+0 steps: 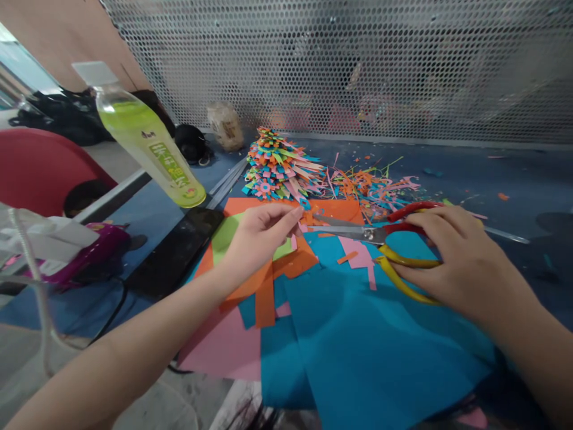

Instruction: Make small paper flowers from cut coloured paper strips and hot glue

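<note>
My right hand [452, 251] grips the red and yellow handles of a pair of scissors [369, 234], whose blades are parted and point left. My left hand [273, 230] is pinched just left of the blade tips; a small bit of pink paper shows below its fingers, but what the fingertips hold is too small to make out. Under both hands lie sheets of blue paper [371, 352], orange paper [265, 301], pink paper [226, 352] and green paper [224, 236]. Behind them stands a cone of many coloured paper pieces [280, 167].
Thin paper scraps [373, 188] lie right of the cone. A green drink bottle [152, 149], a black phone-like slab [174, 254] and a purple power strip with plugs [80, 254] are at left. A perforated metal panel [331, 65] closes the back.
</note>
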{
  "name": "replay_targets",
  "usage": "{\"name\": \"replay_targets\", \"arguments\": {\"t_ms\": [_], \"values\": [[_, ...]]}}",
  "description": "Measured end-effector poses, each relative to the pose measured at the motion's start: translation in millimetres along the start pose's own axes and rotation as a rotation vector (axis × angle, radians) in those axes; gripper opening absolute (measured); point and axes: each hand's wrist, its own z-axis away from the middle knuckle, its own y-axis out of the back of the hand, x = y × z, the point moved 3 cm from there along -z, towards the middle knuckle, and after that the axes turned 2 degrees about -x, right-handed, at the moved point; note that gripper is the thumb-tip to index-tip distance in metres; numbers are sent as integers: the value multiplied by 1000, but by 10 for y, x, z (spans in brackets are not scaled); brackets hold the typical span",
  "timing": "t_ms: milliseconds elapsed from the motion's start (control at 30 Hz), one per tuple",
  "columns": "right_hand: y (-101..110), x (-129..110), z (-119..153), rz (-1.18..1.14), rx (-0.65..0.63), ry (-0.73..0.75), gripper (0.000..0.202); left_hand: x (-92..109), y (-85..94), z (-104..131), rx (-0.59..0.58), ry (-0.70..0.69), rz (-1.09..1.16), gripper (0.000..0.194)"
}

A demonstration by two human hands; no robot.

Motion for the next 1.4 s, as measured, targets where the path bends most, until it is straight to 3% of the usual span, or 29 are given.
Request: {"name": "replay_targets", "arguments": {"t_ms": [400,900,1400], "values": [[32,-32,9,-3,5,-52,37,18,-24,26,13,64,53,29],[42,-43,-6,-25,-16,-100,39,27,21,29,50,-32,-56,28],[29,-54,2,-14,16,-42,42,21,27,37,69,-56,-103,31]]}}
